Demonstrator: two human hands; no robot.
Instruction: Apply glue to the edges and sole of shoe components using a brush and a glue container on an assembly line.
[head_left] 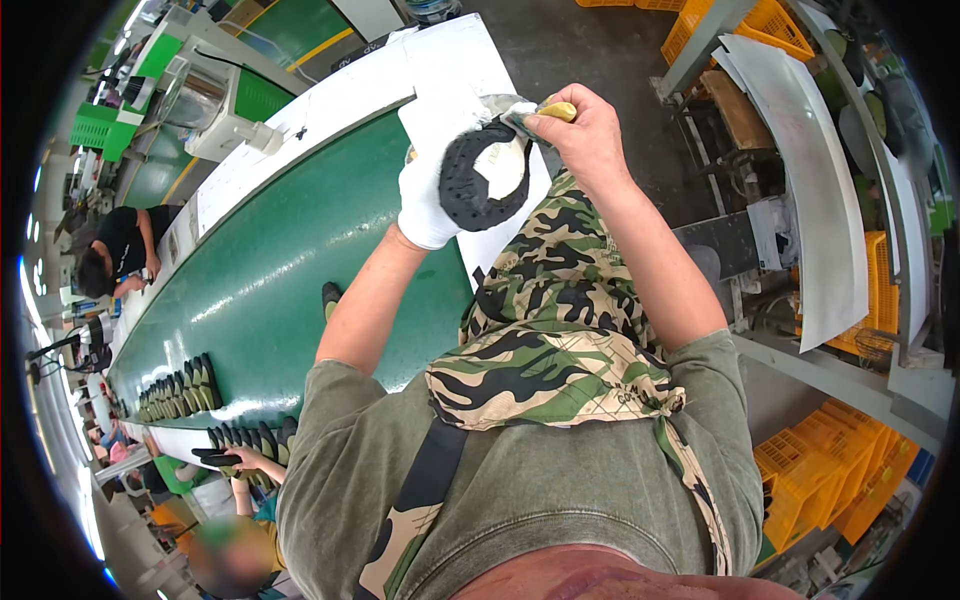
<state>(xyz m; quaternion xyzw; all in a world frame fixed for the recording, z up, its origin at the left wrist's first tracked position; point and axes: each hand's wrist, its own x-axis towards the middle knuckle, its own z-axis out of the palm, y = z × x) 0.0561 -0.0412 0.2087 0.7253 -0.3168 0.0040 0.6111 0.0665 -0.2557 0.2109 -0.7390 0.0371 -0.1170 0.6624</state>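
Observation:
A dark, fuzzy slipper (462,190) with a pale insole is held up over the white edge of the bench. Wrapped around its left side is my left hand (425,205) in a white glove, fingers closed on it. My right hand (588,138), bare at the back and wrist, pinches a small yellow-ended tool (562,111) at the slipper's far right edge. A whitish-grey scrap (520,112) shows between the fingertips and the slipper; whether it is cloth or part of a glove I cannot make out.
A green conveyor belt (300,230) with a white border (470,55) runs to the left, carrying rows of dark shoes (185,390). Co-workers (120,250) sit along it. Yellow crates (820,465) and a metal rack with a curved white sheet (805,190) stand at the right.

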